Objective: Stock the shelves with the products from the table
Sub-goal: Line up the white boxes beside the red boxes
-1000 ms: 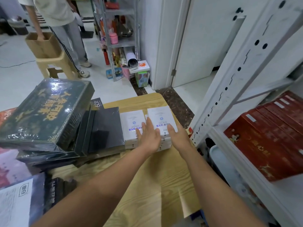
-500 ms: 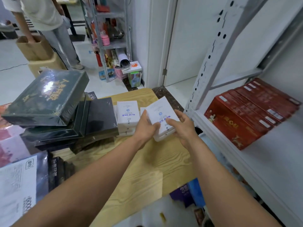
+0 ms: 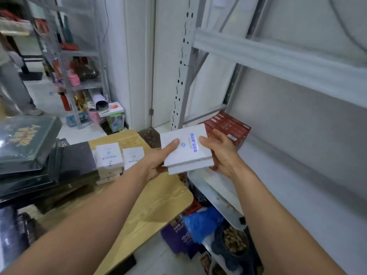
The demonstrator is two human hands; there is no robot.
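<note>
The left hand (image 3: pixel 156 162) and the right hand (image 3: pixel 222 153) together grasp a pair of flat white boxes (image 3: pixel 182 153), stacked one on the other. The left thumb lies across the top lid with the fingers tucked beneath. The right hand is curled round the opposite edge. The upper lid carries a small round blue emblem and a line of shiny blue characters, too blurred to read. The pair is held in the air, slightly tilted, between the right edge of the table (image 3: pixel 151 207) and the white metal shelf (image 3: pixel 297 187), just in front of a row of red boxes (image 3: pixel 230 126) at the shelf's far end. On the light wooden table sit two more stacks of matching white boxes (image 3: pixel 110 157), beside a pile of dark boxes (image 3: pixel 29 147) with blurred gold lettering. On the floor below, a purple box (image 3: pixel 178 233) shows the word "KING", next to a blue plastic bag (image 3: pixel 200 223).
</note>
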